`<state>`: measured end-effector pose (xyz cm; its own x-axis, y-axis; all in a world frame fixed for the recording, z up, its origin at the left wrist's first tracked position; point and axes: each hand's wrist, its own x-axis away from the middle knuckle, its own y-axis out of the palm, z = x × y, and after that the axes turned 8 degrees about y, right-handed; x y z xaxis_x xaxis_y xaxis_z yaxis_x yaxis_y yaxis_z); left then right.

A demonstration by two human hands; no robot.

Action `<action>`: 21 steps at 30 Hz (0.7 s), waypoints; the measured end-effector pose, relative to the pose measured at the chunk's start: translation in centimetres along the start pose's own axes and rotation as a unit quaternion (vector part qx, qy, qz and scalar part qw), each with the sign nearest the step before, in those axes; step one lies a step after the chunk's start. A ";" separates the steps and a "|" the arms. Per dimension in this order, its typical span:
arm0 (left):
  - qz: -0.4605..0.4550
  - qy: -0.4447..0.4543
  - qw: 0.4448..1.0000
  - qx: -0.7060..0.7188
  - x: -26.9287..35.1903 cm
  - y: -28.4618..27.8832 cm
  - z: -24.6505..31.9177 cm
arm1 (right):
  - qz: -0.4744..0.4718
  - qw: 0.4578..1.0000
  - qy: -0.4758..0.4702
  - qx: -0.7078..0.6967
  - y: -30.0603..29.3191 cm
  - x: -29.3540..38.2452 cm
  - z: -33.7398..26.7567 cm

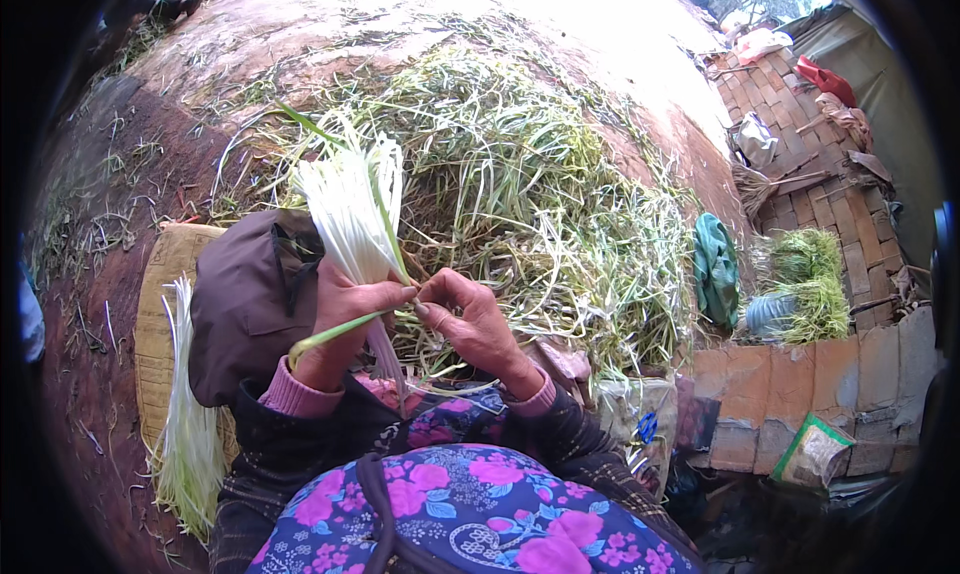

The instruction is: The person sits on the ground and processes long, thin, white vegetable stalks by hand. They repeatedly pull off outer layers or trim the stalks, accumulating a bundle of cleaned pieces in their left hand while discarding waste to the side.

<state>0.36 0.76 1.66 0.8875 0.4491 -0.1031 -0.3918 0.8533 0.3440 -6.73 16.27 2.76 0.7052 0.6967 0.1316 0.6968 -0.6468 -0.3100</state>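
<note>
A bundle of pale, blanched allium-like stems (349,206) stands fanned upward in my left hand (330,323), its fingers closed around the lower part. Thin purplish ends (386,349) hang below that grip. A green leaf strip (334,335) crosses my left wrist and runs to the left thumb. There, the thumb and forefinger of my right hand (472,330) meet, pinching the strip close to the bundle; the exact contact is small. Beneath both hands is the floral apron (480,514) on my lap.
A heap of loose leaves and stems (525,169) covers the ground ahead. Another pale bundle (187,416) lies on a tan sack (169,274) at left. To the right are a green cloth (715,270), tied green bundles (806,289), a twig broom (757,188) and a brick ledge (795,394).
</note>
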 end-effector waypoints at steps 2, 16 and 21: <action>0.000 -0.014 0.999 0.033 0.0 0.2 -0.2 | 0.012 0.997 0.023 0.068 0.1 0.3 0.2; 0.105 0.025 0.959 0.262 -1.4 -4.2 1.3 | 0.283 0.934 0.204 -0.076 -15.6 7.6 17.4; 0.112 0.032 0.949 0.292 -1.4 -5.1 1.1 | 0.425 0.833 0.352 0.006 -25.0 14.5 22.4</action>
<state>1.32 -4.50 1.05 0.7737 0.6333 -0.0172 -0.3504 0.4504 0.8212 -16.86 49.49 -8.66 0.8481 -0.3709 0.3783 -0.0932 -0.8074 -0.5826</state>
